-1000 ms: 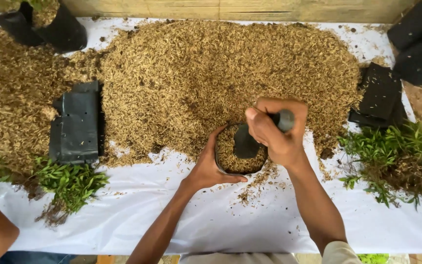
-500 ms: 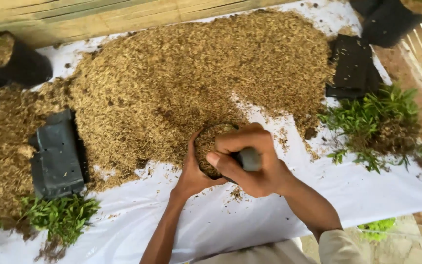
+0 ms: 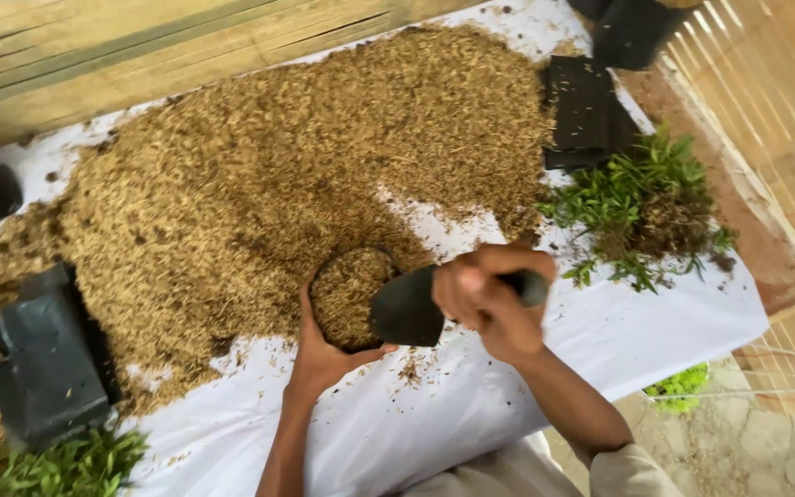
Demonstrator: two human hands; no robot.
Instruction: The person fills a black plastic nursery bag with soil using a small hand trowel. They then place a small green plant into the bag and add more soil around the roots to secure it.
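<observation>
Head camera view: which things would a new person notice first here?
A big heap of brown husk covers the white sheet at the centre. Below it, the left hand cups a small husk-filled pot, while the right hand grips a dark trowel at its rim. Green seedlings lie at the right.

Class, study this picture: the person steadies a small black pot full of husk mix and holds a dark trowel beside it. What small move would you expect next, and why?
Probably press the mix down with the trowel. The pot looks filled near its rim, the left hand cups it from below, and the right hand holds the blade at its edge.
</observation>
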